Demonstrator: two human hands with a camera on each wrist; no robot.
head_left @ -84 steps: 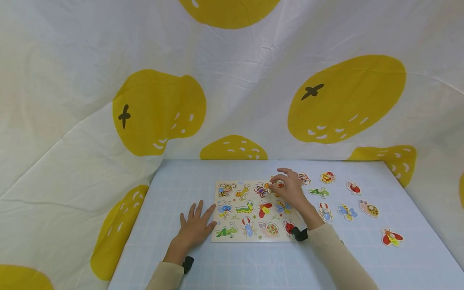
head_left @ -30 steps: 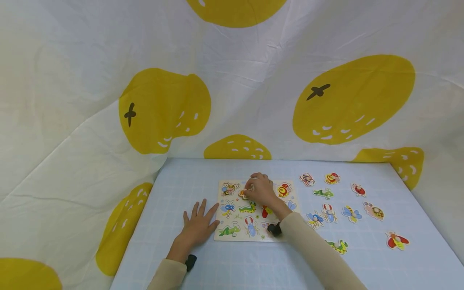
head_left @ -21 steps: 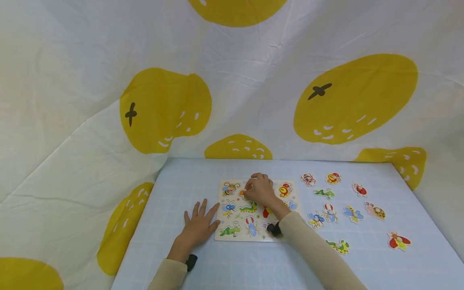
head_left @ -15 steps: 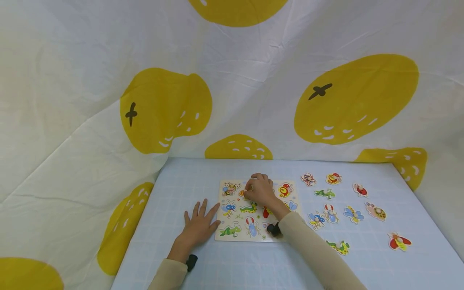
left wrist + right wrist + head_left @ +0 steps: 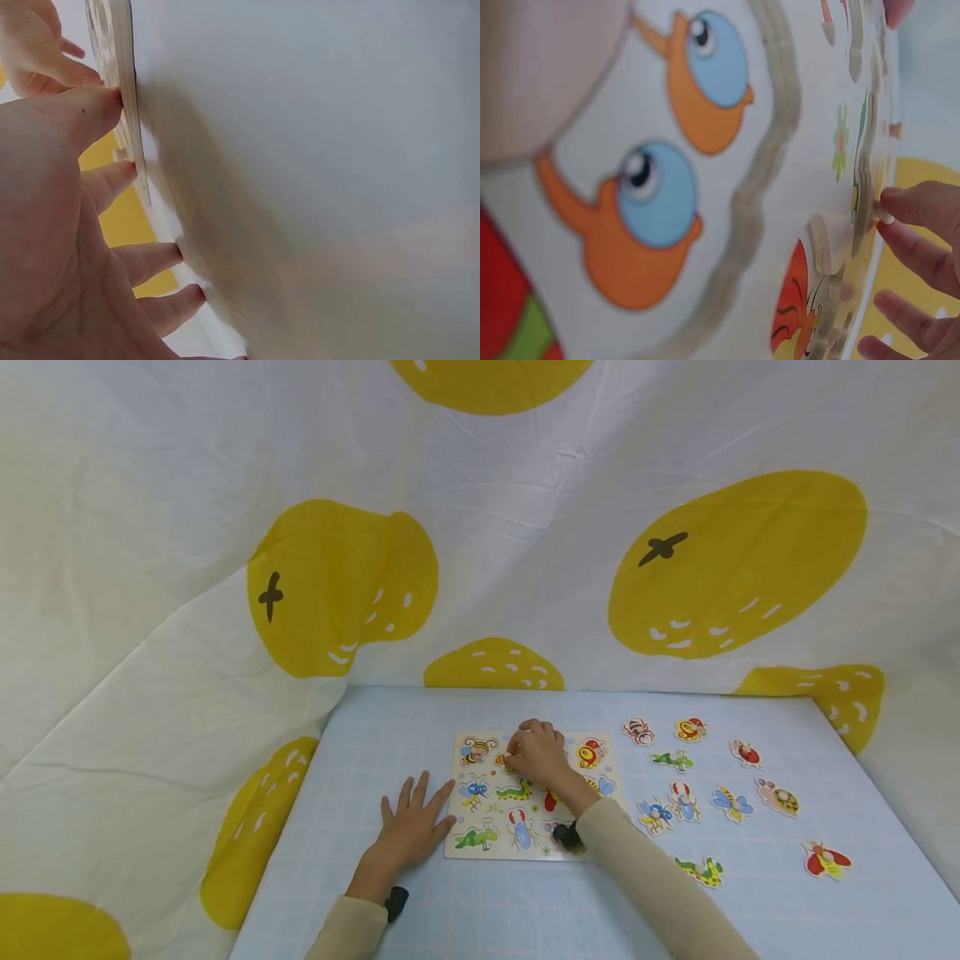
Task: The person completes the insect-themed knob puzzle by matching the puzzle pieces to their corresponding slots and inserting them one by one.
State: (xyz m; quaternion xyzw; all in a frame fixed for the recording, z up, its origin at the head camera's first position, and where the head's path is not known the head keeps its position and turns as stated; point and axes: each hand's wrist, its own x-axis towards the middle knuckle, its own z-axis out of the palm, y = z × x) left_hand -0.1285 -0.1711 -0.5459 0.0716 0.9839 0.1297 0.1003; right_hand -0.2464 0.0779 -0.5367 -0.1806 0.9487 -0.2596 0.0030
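Here, left fingers (image 5: pixel 417 794) splayed at board (image 5: pixel 501 852) edge, right fingers (image 5: pixel 928 208) pinching knob (image 5: pixel 885 218), tabletop (image 5: pixel 360 739) leftward

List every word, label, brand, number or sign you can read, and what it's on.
No readable text in any view.
Cream wooden insect puzzle board: pictures only.
White fabric backdrop with yellow fruit prints: dark cross-shaped marks, no letters.
Black wrist cameras: too small to tell.

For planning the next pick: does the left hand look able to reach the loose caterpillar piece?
Probably not easily: the right sleeve lies between the left hand and the caterpillar piece, apparently blocking the direct way.
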